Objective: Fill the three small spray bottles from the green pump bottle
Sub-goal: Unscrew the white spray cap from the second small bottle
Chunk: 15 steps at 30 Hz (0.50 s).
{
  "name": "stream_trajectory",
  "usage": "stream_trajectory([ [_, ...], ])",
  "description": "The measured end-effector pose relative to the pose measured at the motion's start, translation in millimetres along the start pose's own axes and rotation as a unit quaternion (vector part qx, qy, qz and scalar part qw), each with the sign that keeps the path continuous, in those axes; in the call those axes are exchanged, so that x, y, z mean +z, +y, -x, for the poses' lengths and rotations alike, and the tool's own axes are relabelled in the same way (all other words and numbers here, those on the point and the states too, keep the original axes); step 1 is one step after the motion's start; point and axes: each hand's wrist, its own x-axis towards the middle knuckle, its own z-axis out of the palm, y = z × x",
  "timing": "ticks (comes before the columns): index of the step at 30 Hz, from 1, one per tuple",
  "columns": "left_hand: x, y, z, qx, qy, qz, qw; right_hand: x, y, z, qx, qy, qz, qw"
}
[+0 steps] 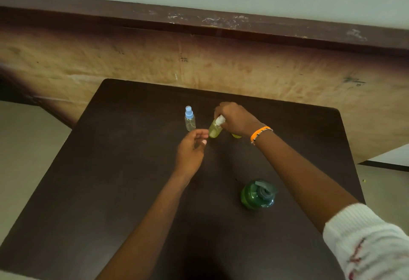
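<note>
The right hand point(234, 117) grips a tilted yellow-filled spray bottle point(215, 129) by its white cap, base leaning left toward the loosely open, empty left hand point(192, 150). A clear blue-capped bottle point(190, 120) stands upright just left (a third sliver shows behind the wrist); one green pump bottle point(257, 194) sits nearer.

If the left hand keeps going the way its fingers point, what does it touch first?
Most likely the yellow-filled spray bottle that the right hand grips by its white top. The left hand is open, fingertips just short of it; depth is unclear.
</note>
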Motion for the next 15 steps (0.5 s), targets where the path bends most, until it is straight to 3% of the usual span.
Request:
stream_trajectory([
  [7, -4, 30, 7, 0.113, -0.032, 0.012, 0.993, -61, -38, 69, 0.072, 0.081, -0.208, 0.972],
  [12, -4, 49, 31, 0.171, -0.053, 0.015, 0.984, -60, -56, 105, 0.137, 0.182, -0.238, 0.944],
  [15, -5, 52, 43, 0.199, -0.089, -0.014, 0.976, -62, -61, 120, 0.132, 0.184, -0.248, 0.942],
])
